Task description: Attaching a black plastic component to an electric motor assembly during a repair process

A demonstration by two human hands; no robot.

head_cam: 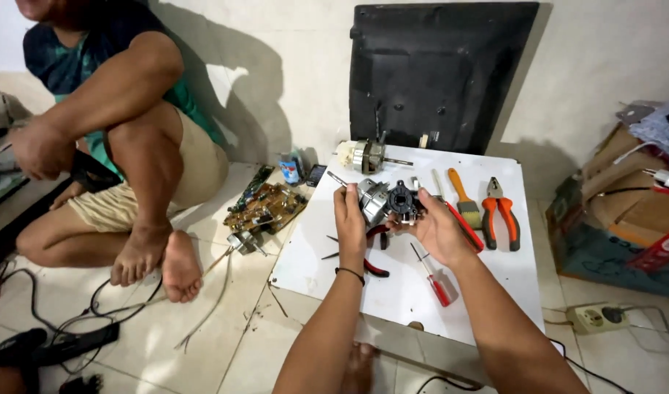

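Over white board [422,292]: left hand [351,219] and right hand [438,230] closed around grey metal fan motor [389,202]; keep level, support both ends.

A motor [388,202] is sitting between both hands over the white board [364,277]; pliers [500,211] are lying right, a circuit board [265,208] left.

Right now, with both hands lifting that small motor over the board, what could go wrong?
The grey metal motor with black end cap, held between left hand and right hand, could slip onto the white board. Dropped, it might strike the red-handled screwdriver lying below. The orange-handled pliers lie near the right hand and could be knocked.
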